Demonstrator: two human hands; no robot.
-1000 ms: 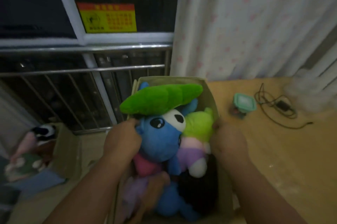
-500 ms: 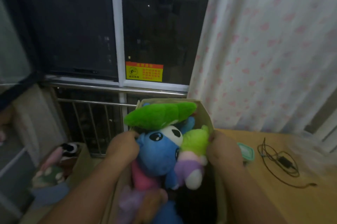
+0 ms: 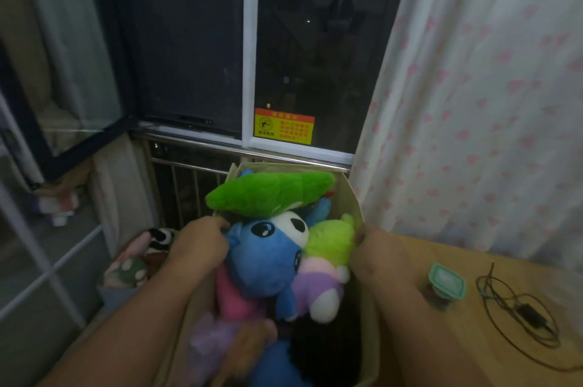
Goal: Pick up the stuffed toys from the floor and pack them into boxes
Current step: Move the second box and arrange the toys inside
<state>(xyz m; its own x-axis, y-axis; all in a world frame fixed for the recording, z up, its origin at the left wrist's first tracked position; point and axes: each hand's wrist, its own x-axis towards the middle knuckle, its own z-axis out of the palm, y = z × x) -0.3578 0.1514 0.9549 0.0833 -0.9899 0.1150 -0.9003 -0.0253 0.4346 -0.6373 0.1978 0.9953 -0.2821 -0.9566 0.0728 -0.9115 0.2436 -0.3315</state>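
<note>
A beige box [image 3: 349,194] full of stuffed toys is held up in front of me. My left hand [image 3: 198,244] grips its left rim and my right hand [image 3: 375,252] grips its right rim. On top lies a green plush [image 3: 268,194]. Below it sit a blue toy with big eyes [image 3: 265,257] and a lime-and-purple toy [image 3: 328,257]. Pink, lilac and brown plush fill the lower part. A second box [image 3: 126,260] with more toys stands on the floor at lower left.
A dark window with a white frame, a yellow warning sticker [image 3: 284,126] and a metal railing [image 3: 195,166] is straight ahead. A pink-spotted curtain [image 3: 473,102] hangs at right. The wooden surface [image 3: 511,333] at right carries a teal-lidded container [image 3: 446,282] and a black cable [image 3: 520,311].
The box has risen with both hands on its rims, and my view has tilted up, showing more of the window and less of the floor and wooden surface.
</note>
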